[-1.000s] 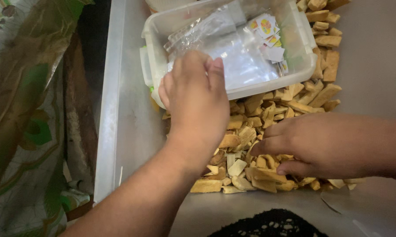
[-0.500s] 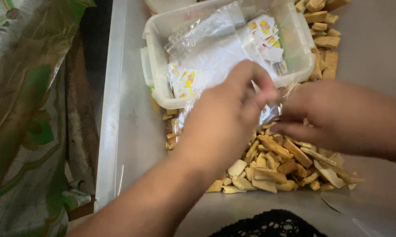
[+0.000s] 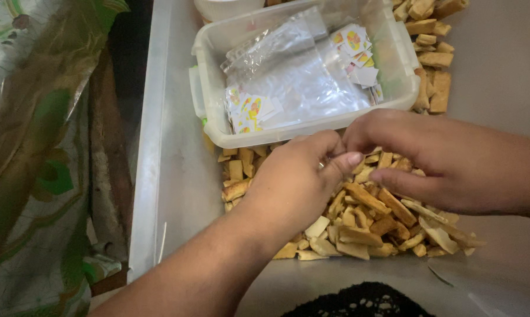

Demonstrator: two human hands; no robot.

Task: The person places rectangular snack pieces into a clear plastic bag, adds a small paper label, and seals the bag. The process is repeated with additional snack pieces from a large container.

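Left hand [image 3: 294, 182] and right hand [image 3: 429, 158] pinched over biscuit sticks [image 3: 370, 217], held item hidden

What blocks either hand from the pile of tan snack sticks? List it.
Nothing visible. The left hand and right hand meet directly over the snack sticks; the clear plastic tub sits behind them.

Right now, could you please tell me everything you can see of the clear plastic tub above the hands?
The clear rectangular plastic tub looks like thin, slightly milky plastic with rounded corners, a rolled rim and a small side handle. It sits open and upright on the grey metal tray, its front wall against the pile of tan snack sticks. Inside lie clear plastic bags and small white printed paper labels in two clusters. Neither hand touches it.
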